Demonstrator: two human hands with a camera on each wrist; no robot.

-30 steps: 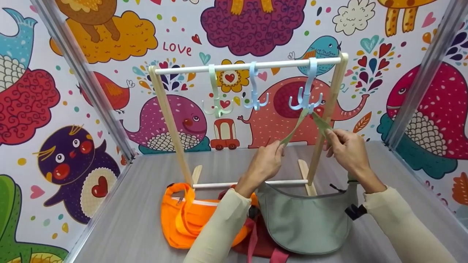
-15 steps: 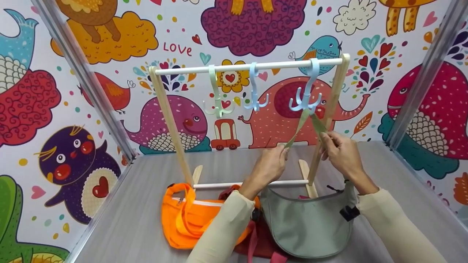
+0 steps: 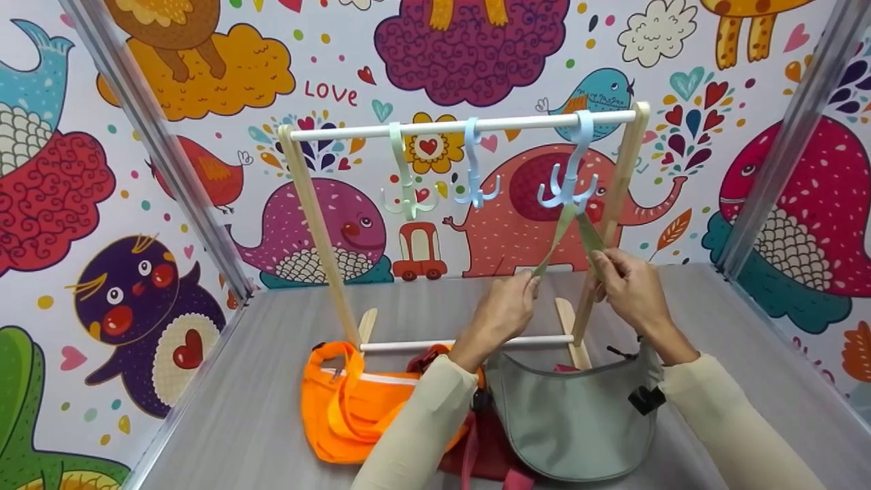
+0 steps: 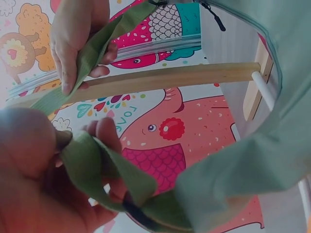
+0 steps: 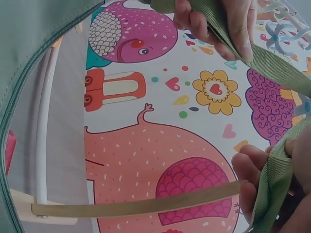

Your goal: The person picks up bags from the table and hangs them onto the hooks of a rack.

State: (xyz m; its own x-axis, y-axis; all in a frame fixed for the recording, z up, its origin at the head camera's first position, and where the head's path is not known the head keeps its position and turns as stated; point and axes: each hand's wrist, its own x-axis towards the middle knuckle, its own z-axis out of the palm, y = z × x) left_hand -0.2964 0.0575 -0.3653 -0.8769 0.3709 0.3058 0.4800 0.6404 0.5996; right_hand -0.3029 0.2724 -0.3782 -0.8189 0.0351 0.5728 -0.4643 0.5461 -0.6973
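Observation:
A grey-green shoulder bag (image 3: 578, 418) hangs low in front of the rack, its lower part in front of a dark red bag. Its green strap (image 3: 557, 238) rises to the right-hand blue hook (image 3: 570, 190) and meets the hook's lower end; whether it loops over a prong is hard to tell. My left hand (image 3: 500, 309) pinches the strap's left length. With thumb and fingers, my right hand (image 3: 631, 289) grips the right length. In the left wrist view, a slack fold of strap (image 4: 87, 167) bends out between my left fingers.
A white rail (image 3: 435, 126) on wooden posts carries another blue hook (image 3: 474, 170) and a pale green hook (image 3: 406, 177). An orange bag (image 3: 364, 408) lies at the left over part of the dark red bag (image 3: 480, 452). A patterned wall stands behind.
Both hands have drawn slightly closer together and a little lower, with the strap still held. The grey-green bag has shifted down slightly. The hooks stay on the rail.

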